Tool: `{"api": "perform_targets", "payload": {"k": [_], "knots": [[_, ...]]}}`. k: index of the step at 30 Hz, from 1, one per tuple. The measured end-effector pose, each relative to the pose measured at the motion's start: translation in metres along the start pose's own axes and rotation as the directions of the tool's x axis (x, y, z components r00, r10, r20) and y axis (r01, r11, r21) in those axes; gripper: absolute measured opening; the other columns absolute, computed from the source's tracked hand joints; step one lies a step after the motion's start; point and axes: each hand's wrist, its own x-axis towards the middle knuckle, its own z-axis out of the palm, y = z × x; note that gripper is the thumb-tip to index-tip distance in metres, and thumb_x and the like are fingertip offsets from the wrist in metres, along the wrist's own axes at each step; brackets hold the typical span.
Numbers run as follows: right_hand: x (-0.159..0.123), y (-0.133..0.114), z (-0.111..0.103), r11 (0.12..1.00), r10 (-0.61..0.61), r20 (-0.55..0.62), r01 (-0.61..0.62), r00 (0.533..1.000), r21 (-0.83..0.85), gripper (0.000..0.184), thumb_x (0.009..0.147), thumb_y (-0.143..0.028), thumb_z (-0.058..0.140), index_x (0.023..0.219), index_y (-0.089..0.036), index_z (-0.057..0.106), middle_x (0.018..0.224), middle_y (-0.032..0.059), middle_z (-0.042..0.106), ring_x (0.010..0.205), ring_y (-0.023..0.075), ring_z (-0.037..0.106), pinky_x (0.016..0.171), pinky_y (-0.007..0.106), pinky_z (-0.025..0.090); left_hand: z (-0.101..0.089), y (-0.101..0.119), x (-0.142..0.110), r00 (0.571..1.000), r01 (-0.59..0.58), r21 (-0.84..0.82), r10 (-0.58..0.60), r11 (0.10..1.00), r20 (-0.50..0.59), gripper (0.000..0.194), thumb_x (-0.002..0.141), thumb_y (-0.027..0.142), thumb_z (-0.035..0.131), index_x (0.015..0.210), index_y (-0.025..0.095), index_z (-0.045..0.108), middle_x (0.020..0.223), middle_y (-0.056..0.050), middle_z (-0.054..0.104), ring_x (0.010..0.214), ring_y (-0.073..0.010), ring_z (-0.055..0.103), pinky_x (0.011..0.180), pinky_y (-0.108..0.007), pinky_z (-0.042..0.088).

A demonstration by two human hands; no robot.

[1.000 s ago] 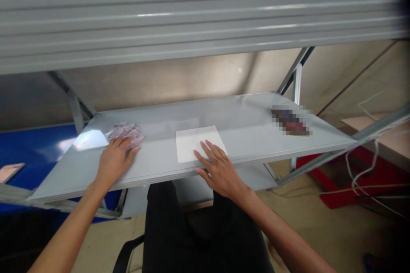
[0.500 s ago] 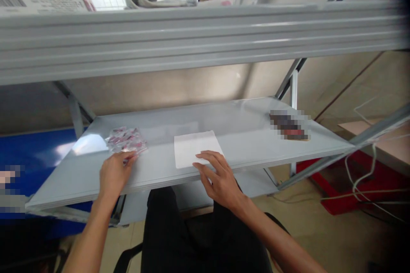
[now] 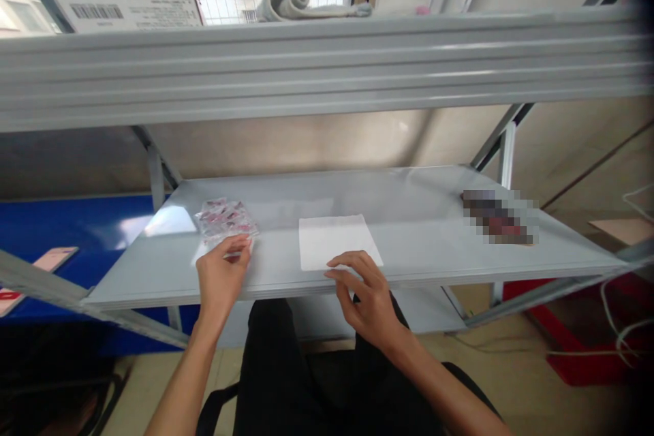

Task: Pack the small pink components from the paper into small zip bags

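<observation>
On the grey shelf top, to the left, lies a heap of small clear plastic bags (image 3: 227,218) with dark red contents. My left hand (image 3: 222,276) is at the near side of this heap, thumb and fingers pinched together on a clear plastic bag that shows on both sides of the fingers; most of that bag is hidden by the hand. A blank white sheet (image 3: 334,242) lies flat in the middle. Over its near right corner hovers my right hand (image 3: 365,296), fingers bent and apart, holding nothing.
A blurred-out dark item (image 3: 495,218) lies at the shelf's right. Above runs a thick grey upper shelf edge (image 3: 317,68), carrying white boxes (image 3: 122,0) and a rolled grey cloth (image 3: 291,0). Left stands a blue surface (image 3: 112,218); a red object (image 3: 577,354) sits low at right.
The view has swung left, so everything sits farther right. My left hand's pinched bag now shows more apart from the heap. My right hand stays near the sheet's corner.
</observation>
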Motion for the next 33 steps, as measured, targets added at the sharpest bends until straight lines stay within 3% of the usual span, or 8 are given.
{"api": "perform_targets", "payload": {"k": [3,6,10,16,21,25,28,33], "knots": [[0.024,-0.009,0.017,0.992,0.094,0.027,-0.096,0.995,0.086,0.027,0.093,-0.005,0.052,0.107,-0.021,0.069,0.099,0.0071,0.071,0.096,0.0223,0.064,0.086,0.039,0.052,0.008,0.009,-0.002,0.991,0.136,-0.3,-0.135,0.944,0.026,0.027,0.075,0.028,0.076,0.1,0.015,0.075,0.086,-0.008,0.08,0.08,-0.0228,0.076,0.076,-0.032,0.059],[0.05,-0.013,0.039,0.975,0.172,0.116,-0.186,0.978,0.12,0.021,0.094,-0.009,0.055,0.103,-0.02,0.07,0.095,0.006,0.073,0.089,0.0198,0.066,0.082,0.033,0.052,0.017,0.017,-0.007,0.982,0.187,-0.454,-0.182,0.871,0.057,0.029,0.069,0.025,0.083,0.096,0.015,0.075,0.081,-0.006,0.079,0.074,-0.0196,0.074,0.075,-0.03,0.059],[0.071,-0.011,0.058,0.958,0.229,0.244,-0.263,0.942,0.117,0.008,0.09,-0.014,0.064,0.091,-0.018,0.071,0.085,0.0042,0.075,0.077,0.017,0.068,0.074,0.027,0.05,0.025,0.025,-0.018,0.97,0.237,-0.577,-0.223,0.782,0.096,0.031,0.064,0.026,0.089,0.09,0.014,0.075,0.075,-0.004,0.077,0.069,-0.0175,0.072,0.071,-0.028,0.06],[0.076,-0.008,0.054,0.935,0.267,0.381,-0.334,0.885,0.122,0.01,0.089,-0.015,0.068,0.08,-0.017,0.073,0.076,0.0022,0.076,0.068,0.0139,0.069,0.068,0.022,0.047,0.031,0.027,-0.026,0.965,0.257,-0.627,-0.227,0.735,0.128,0.03,0.067,0.031,0.089,0.088,0.015,0.075,0.08,-0.005,0.077,0.074,-0.0198,0.073,0.07,-0.031,0.063],[0.08,-0.004,0.056,0.93,0.301,0.32,-0.351,0.898,0.112,0.015,0.091,-0.017,0.063,0.081,-0.017,0.074,0.079,0.0044,0.078,0.071,0.016,0.071,0.071,0.025,0.049,0.031,0.028,-0.025,0.986,0.156,-0.503,-0.103,0.85,0.131,0.027,0.08,0.036,0.08,0.099,0.017,0.075,0.097,-0.008,0.079,0.091,-0.0226,0.075,0.084,-0.035,0.061],[0.084,0.002,0.057,0.878,0.361,0.267,-0.422,0.893,0.224,0.016,0.091,-0.014,0.06,0.086,-0.017,0.075,0.08,0.0036,0.077,0.072,0.0154,0.071,0.07,0.023,0.05,0.03,0.027,-0.028,0.984,-0.098,-0.271,0.133,0.958,0.115,0.025,0.086,0.034,0.073,0.107,0.02,0.074,0.107,-0.008,0.077,0.097,-0.0232,0.072,0.091,-0.038,0.059],[0.083,0.004,0.056,0.871,0.351,0.27,-0.418,0.897,0.258,0.015,0.091,-0.014,0.059,0.085,-0.017,0.073,0.078,0.0018,0.076,0.071,0.0146,0.07,0.068,0.022,0.05,0.029,0.029,-0.032,0.961,-0.257,-0.105,0.266,0.961,0.081,0.018,0.093,0.03,0.064,0.102,0.021,0.076,0.104,-0.008,0.077,0.095,-0.023,0.072,0.088,-0.037,0.058],[0.079,0.003,0.055,0.9,0.292,0.276,-0.361,0.916,0.243,0.015,0.093,-0.016,0.059,0.087,-0.016,0.073,0.078,0.0026,0.076,0.069,0.0145,0.069,0.067,0.023,0.048,0.027,0.038,-0.037,0.946,-0.322,0.018,0.321,0.947,0.044,0.017,0.094,0.031,0.064,0.097,0.02,0.077,0.099,-0.007,0.077,0.082,-0.0212,0.072,0.078,-0.033,0.058]]}}
